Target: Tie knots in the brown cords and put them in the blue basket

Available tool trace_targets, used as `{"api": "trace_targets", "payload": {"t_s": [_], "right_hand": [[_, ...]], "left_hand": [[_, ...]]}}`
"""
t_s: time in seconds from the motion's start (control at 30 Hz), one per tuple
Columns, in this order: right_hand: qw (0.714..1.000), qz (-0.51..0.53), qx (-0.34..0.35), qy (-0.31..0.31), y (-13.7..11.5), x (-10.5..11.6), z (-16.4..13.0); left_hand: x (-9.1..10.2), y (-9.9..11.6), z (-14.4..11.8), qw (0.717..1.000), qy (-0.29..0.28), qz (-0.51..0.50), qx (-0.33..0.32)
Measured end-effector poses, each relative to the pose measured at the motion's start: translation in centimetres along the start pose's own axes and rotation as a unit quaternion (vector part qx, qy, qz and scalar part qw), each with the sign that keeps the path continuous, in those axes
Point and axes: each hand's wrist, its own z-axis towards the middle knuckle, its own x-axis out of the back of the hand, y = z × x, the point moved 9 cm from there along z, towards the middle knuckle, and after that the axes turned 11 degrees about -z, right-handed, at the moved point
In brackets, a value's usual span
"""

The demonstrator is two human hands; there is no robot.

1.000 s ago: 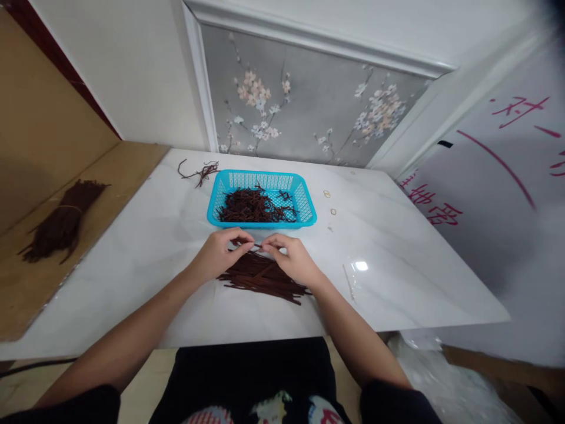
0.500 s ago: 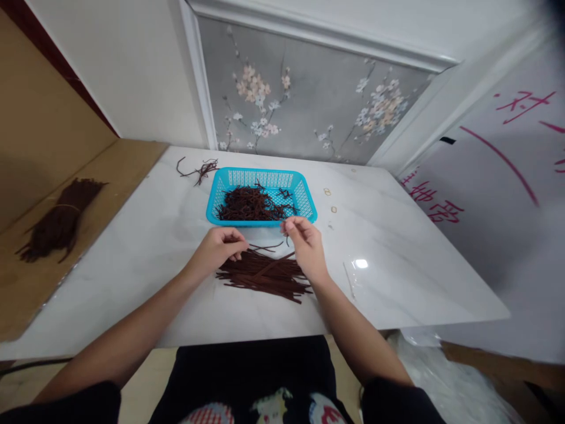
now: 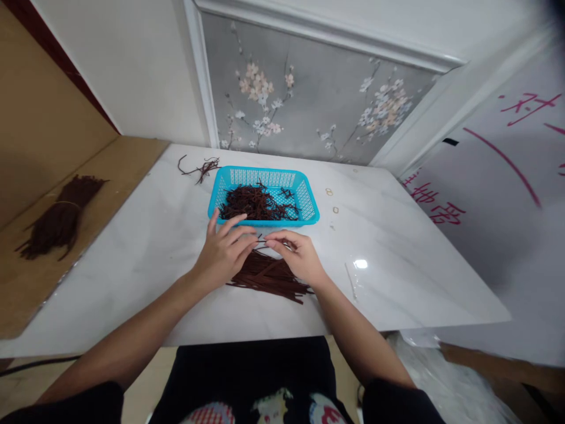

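Left hand point(image 3: 223, 254) and right hand point(image 3: 296, 255) pinch one thin dark strip point(image 3: 263, 240) between fingertips above a flat pile of strips point(image 3: 269, 277); it looks light, bendy, best gripped near its ends

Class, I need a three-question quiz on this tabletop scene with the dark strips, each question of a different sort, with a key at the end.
1. True or false: the blue basket holds a tangle of dark strips.
2. Multiple choice: the flat pile of strips on the marble table lies (a) behind the basket, (b) on the wooden board, (c) under and beside the two hands.
3. Fill in: the left hand and right hand meet fingertip to fingertip on one thin ____.

Key: 1 true. 2 c. 3 strip.
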Motion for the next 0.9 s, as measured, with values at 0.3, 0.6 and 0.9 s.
{"api": "trace_targets", "payload": {"t_s": [0.3, 0.6, 0.9], "right_hand": [[0.993, 0.094, -0.037, -0.055, 0.6, -0.6, 0.4], [0.874, 0.439, -0.183, -0.102, 2.5, -4.9, -0.5], [0.87, 0.458, -0.159, -0.087, 2.1, -5.2, -0.4]], "left_hand": [[-2.2, -5.2, -1.3, 0.774, 0.004, -0.54, 0.332], [-4.4, -5.2, -2.2, 0.612, 0.109, -0.705, 0.341], [-4.5, -5.8, -2.8, 0.63, 0.174, -0.665, 0.362]]}}
